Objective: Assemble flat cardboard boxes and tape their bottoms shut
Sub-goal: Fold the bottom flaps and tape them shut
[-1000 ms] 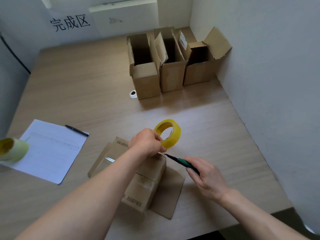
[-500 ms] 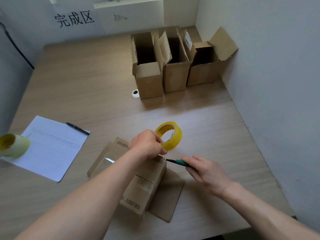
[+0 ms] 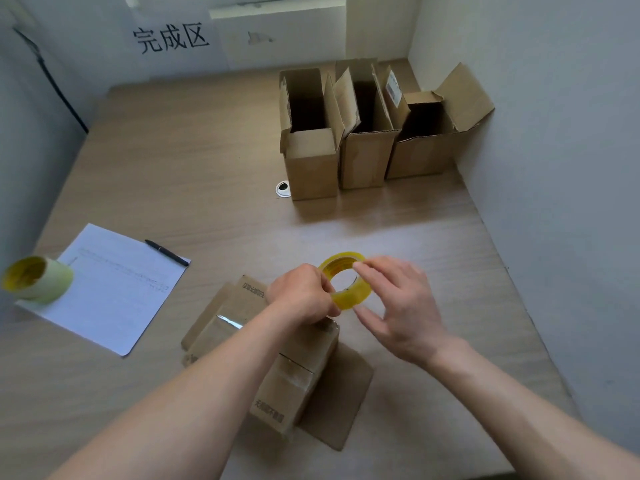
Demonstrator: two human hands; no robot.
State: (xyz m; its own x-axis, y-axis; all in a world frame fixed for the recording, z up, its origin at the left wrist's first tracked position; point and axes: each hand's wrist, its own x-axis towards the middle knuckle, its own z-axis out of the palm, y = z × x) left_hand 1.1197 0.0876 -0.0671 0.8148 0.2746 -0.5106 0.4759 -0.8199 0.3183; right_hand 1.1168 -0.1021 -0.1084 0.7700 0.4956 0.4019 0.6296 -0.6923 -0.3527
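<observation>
The green-handled cutter seen in the right hand (image 3: 401,306) a moment ago is gone; its spread fingers now touch the top of the tape roll (image 3: 348,282). The left hand (image 3: 304,297) still grips that roll above the box (image 3: 294,368) lying on the table (image 3: 207,168). Left to right sit a second roll (image 3: 36,278), paper (image 3: 114,289), a pen (image 3: 166,252), then three open boxes (image 3: 367,133).
</observation>
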